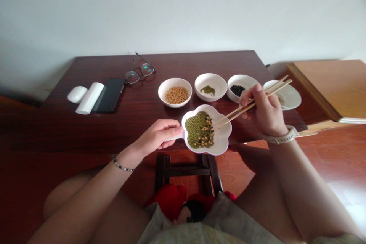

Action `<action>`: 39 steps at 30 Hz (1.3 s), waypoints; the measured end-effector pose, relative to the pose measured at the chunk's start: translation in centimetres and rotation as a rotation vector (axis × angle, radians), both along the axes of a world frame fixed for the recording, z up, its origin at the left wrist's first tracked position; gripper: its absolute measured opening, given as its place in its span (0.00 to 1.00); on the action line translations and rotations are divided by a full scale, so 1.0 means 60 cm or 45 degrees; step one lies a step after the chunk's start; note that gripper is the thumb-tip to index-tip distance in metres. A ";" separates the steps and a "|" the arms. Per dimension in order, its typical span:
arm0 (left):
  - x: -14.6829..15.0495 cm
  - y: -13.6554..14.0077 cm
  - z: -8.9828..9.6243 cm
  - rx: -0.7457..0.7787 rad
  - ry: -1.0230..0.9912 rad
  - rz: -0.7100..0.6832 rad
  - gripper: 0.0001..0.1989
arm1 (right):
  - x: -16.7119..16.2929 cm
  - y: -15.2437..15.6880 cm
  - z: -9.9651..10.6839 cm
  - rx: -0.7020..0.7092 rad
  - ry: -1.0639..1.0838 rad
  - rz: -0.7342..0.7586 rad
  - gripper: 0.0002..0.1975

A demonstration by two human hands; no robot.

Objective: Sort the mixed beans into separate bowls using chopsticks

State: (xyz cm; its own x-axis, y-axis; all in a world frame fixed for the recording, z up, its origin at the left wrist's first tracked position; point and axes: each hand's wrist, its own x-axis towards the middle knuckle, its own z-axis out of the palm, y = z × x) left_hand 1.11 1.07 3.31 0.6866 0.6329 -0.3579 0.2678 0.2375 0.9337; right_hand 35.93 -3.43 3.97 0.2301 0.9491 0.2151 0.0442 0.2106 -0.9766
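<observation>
My left hand (161,134) is closed round the handle of a white flower-shaped bowl (224,141), held at the table's front edge. In it lie green mung beans (196,127), mixed on their right side with yellow and black beans. Between the fingers of my right hand (263,108) is a pair of wooden chopsticks (237,111), tips down inside the bowl beside the beans. Behind stand a round bowl (162,97) of yellow soybeans, a bowl (197,87) with a few mung beans, and a bowl (248,80) with black beans, partly behind my right hand.
Another white bowl (294,97) stands at the table's right end, its contents mostly hidden. Eyeglasses (140,74), a dark phone (110,95), a white cylinder (90,98) and a white rounded case (77,94) lie at left. A wooden cabinet (337,84) is at right.
</observation>
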 end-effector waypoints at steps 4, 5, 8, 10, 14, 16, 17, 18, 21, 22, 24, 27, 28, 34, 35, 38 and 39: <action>-0.001 0.002 -0.002 -0.012 -0.017 -0.013 0.19 | 0.002 0.003 -0.006 -0.031 0.071 0.007 0.30; -0.002 0.003 -0.003 -0.015 -0.027 -0.017 0.19 | 0.003 0.003 -0.007 -0.038 0.075 0.010 0.30; -0.005 0.006 -0.006 -0.029 -0.058 -0.018 0.19 | 0.003 0.003 -0.007 -0.040 0.053 0.028 0.30; -0.006 0.008 -0.008 -0.041 -0.068 -0.015 0.19 | 0.002 0.002 -0.005 -0.041 0.025 0.053 0.31; -0.006 0.008 -0.008 -0.058 -0.072 -0.011 0.19 | -0.005 0.001 0.001 -0.066 0.052 0.082 0.31; -0.006 0.008 -0.008 -0.063 -0.083 -0.007 0.19 | -0.009 0.001 0.004 -0.067 0.067 0.085 0.30; -0.006 0.008 -0.008 -0.064 -0.090 -0.006 0.19 | -0.011 0.001 0.005 -0.065 0.067 0.087 0.30; -0.006 0.008 -0.008 -0.065 -0.098 -0.005 0.19 | -0.013 0.002 0.005 -0.064 0.066 0.089 0.30; -0.006 0.008 -0.010 -0.069 -0.108 -0.008 0.19 | -0.018 0.003 0.005 -0.060 0.062 0.101 0.30; -0.006 0.008 -0.011 -0.071 -0.106 -0.011 0.19 | -0.019 0.004 0.005 -0.054 0.063 0.103 0.30; -0.007 0.009 -0.012 -0.078 -0.107 -0.016 0.19 | -0.020 0.004 0.003 -0.031 0.071 0.101 0.30; -0.007 0.010 -0.014 -0.086 -0.131 -0.021 0.19 | -0.020 0.004 -0.002 -0.002 0.092 0.105 0.30; -0.007 0.010 -0.015 -0.088 -0.141 -0.022 0.19 | -0.020 0.005 -0.004 0.001 0.102 0.107 0.30; -0.009 0.009 -0.016 -0.088 -0.158 -0.005 0.18 | -0.016 0.008 -0.007 0.024 0.138 0.096 0.30; -0.009 0.009 -0.016 -0.085 -0.158 -0.003 0.18 | -0.015 0.008 -0.005 0.028 0.141 0.085 0.30; -0.008 0.009 -0.016 -0.078 -0.163 0.000 0.19 | -0.011 0.008 -0.001 0.024 0.141 0.056 0.30; -0.008 0.009 -0.015 -0.075 -0.164 0.001 0.18 | -0.009 0.008 0.000 0.016 0.137 0.052 0.30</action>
State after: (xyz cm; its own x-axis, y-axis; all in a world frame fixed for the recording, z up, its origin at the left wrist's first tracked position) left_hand 0.62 1.61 2.38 0.7288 0.6138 -0.3035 0.1464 0.2933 0.9447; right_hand 35.38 -2.96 3.95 0.2136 0.9555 0.2034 -0.0698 0.2226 -0.9724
